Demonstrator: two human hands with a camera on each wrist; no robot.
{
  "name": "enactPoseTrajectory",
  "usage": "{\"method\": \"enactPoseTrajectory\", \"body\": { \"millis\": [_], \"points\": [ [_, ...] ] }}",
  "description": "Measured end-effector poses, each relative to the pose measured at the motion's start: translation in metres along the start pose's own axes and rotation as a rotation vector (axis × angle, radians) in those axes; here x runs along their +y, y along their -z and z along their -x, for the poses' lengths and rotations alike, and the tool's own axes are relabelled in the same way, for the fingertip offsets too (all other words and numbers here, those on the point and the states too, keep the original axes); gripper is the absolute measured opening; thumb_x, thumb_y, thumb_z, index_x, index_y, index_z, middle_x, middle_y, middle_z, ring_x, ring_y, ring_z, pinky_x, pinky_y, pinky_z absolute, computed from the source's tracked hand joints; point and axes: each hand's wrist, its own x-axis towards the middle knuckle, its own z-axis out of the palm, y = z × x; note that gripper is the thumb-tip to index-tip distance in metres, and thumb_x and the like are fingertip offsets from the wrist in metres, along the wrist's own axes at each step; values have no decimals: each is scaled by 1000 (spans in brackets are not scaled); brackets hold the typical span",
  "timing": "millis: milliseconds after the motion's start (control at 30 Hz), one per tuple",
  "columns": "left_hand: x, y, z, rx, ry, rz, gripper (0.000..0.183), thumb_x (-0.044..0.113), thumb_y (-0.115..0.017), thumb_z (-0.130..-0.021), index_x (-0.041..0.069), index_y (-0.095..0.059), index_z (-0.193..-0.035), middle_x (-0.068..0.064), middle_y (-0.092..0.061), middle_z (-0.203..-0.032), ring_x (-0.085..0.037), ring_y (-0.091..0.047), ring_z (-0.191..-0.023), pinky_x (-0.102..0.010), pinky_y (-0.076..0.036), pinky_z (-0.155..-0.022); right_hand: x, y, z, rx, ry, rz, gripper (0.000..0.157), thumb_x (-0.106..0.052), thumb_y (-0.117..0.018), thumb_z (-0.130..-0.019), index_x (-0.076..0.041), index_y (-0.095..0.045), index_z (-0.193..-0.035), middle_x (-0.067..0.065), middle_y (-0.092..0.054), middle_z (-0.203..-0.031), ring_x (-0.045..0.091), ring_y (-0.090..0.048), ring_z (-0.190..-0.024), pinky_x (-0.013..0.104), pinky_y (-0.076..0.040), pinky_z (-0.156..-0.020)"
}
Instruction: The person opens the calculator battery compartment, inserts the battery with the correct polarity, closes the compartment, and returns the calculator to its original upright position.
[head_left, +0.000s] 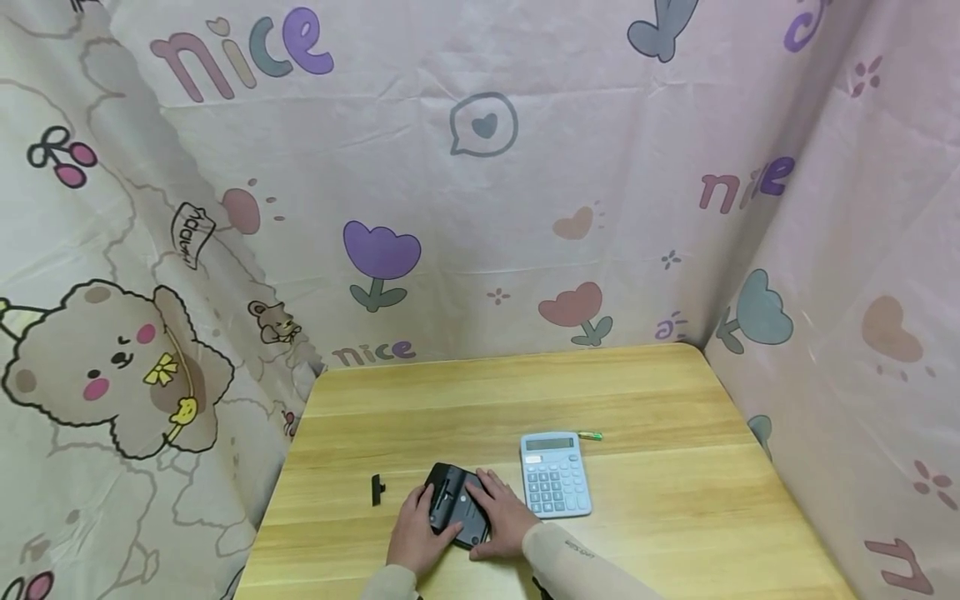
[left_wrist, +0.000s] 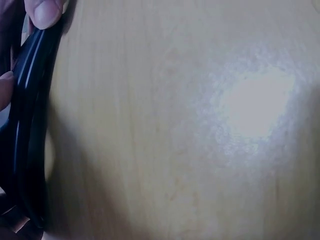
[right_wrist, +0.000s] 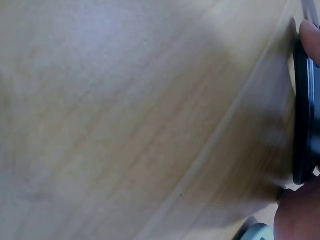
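Note:
A black calculator-like device [head_left: 472, 523] lies back side up on the table, an open slot in its raised part. My left hand [head_left: 415, 533] grips its left and near edges, thumb on the back. From the right, my right hand [head_left: 507, 518] holds the other side, fingers over the far edge. In the left wrist view the device's dark edge [left_wrist: 31, 115] runs along the left, between fingertips. The right wrist view catches its rim [right_wrist: 303, 120] at the right border with part of the hand. Its front face is hidden.
A small black cover [head_left: 377, 490] lies left of the device. To the right is a light blue calculator [head_left: 555, 475], keys up, with a green battery [head_left: 591, 436] by its top right corner. Printed curtains [head_left: 480, 200] enclose the wooden table [head_left: 675, 500].

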Motion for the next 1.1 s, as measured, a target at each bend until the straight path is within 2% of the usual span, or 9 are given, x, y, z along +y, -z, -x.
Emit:
{"method": "enactPoseTrajectory", "body": {
  "millis": [300, 533, 767, 967, 1100],
  "points": [
    [2, 3, 2, -9, -8, 4, 91, 58, -71, -67, 4, -43, -134, -16, -39, -134, -33, -42, -117, -51, -39, -93, 0, 1, 0, 7, -12, -6, 110, -69, -69, -57, -25, -22, -146, 7, -15, -151, 30, -15, -135, 49, -30, -102],
    [1, 3, 3, 3, -29, 4, 90, 58, -70, -67, 4, -43, -135, -16, -38, -134, -33, -42, -117, -51, -40, -93, 2, 13, -4, 18, 0, -15, 103, -63, -70, -62, -22, -25, -145, 8, -18, -150, 30, -18, -135, 47, -33, -101],
    [0, 2, 2, -7, -20, 6, 92, 60, -70, -66, 5, -43, -135, -16, -38, -134, -33, -42, -117, -52, -40, -92, 2, 22, -8, 0, -32, -6, 101, -62, -69, -65, -21, -24, -145, 6, -17, -150, 24, -18, -135, 43, -30, -103],
    [-1, 2, 2, -8, -15, 5, 92, 61, -69, -66, 6, -43, -135, -16, -38, -134, -33, -42, -118, -52, -40, -93, 4, 35, -10, 61, -10, -30, 94, -57, -69, -69, -19, -26, -145, 7, -26, -147, 24, -29, -131, 43, -35, -100],
    [0, 2, 1, -5, -10, 13, 92, 61, -70, -65, 6, -44, -134, -16, -39, -134, -33, -42, -118, -52, -40, -93, 8, 45, -10, 98, -32, -69, 87, -54, -68, -73, -19, -30, -143, 4, -31, -145, 23, -33, -128, 43, -36, -100]
  ]
}}
